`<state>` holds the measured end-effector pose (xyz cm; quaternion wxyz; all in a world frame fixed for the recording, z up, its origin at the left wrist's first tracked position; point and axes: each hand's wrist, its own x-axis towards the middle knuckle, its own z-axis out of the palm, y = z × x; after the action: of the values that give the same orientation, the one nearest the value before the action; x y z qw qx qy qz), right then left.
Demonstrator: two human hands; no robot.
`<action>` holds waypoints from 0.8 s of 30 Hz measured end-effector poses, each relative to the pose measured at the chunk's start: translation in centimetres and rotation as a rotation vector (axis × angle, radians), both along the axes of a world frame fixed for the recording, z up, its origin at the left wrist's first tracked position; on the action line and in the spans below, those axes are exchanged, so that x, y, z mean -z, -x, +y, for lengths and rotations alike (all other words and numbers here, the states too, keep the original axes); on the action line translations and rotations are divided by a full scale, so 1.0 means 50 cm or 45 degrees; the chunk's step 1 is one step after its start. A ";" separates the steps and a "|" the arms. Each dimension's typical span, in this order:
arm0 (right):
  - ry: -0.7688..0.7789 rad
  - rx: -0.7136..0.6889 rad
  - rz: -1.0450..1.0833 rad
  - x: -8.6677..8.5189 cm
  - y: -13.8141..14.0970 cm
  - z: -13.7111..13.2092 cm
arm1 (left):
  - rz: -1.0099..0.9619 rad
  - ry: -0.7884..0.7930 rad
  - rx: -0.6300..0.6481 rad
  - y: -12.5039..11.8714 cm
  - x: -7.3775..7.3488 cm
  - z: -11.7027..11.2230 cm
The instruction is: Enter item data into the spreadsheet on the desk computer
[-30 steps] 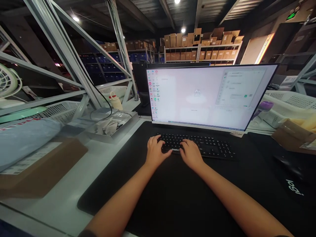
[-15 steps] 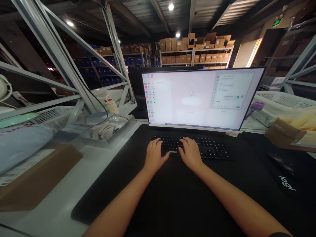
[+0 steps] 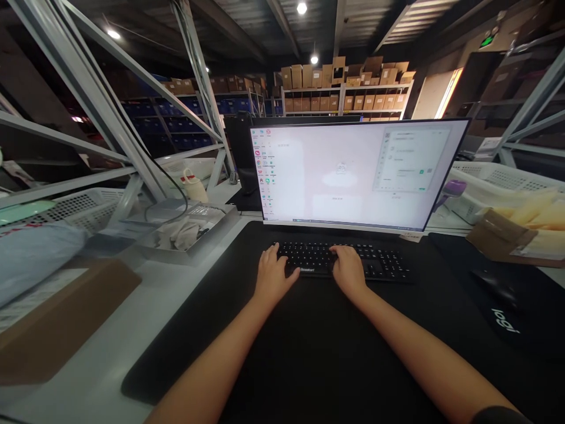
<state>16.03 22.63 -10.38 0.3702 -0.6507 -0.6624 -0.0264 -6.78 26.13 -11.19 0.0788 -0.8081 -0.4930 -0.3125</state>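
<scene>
Both my hands rest on a black keyboard (image 3: 384,263) that lies on a large black desk mat (image 3: 318,341). My left hand (image 3: 271,274) lies on the keyboard's left end with fingers spread over the keys. My right hand (image 3: 348,270) sits near the keyboard's middle, fingers curved down onto the keys and holding nothing. Directly behind the keyboard stands a wide monitor (image 3: 357,174) showing a pale window with icons down its left side.
A black mouse (image 3: 497,281) lies at the right on the mat. A grey tray (image 3: 194,232) with cloth and a cable sits at the left, a brown box (image 3: 66,318) nearer. White baskets (image 3: 507,179) and packages stand right. Metal rack struts rise at the left.
My right hand has shifted a little to the right along the keyboard. The head camera has drifted, so the scene sits slightly lower and to the left.
</scene>
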 end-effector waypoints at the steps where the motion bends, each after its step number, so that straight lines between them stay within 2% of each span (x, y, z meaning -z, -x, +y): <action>1: -0.003 0.007 0.025 -0.001 -0.003 0.001 | 0.015 -0.013 0.014 -0.003 -0.002 -0.004; 6: 0.023 -0.026 -0.020 -0.011 0.000 0.002 | 0.141 -0.056 0.191 -0.016 -0.011 -0.018; 11: 0.040 -0.053 -0.176 -0.025 0.022 -0.003 | 0.162 -0.066 0.319 -0.014 0.002 0.001; 14: 0.022 -0.089 -0.215 -0.017 0.039 -0.007 | 0.155 -0.051 0.335 -0.011 0.011 0.013; 18: 0.074 -0.031 -0.233 -0.002 0.054 -0.007 | 0.168 -0.057 0.320 -0.009 0.014 0.015; 24: 0.124 0.011 -0.243 -0.007 0.047 -0.003 | 0.210 -0.067 0.293 -0.007 0.017 0.015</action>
<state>13.68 22.47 -10.03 0.2733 -0.6655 -0.6922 -0.0576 -6.44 26.90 -12.06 0.1038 -0.8800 -0.3805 -0.2647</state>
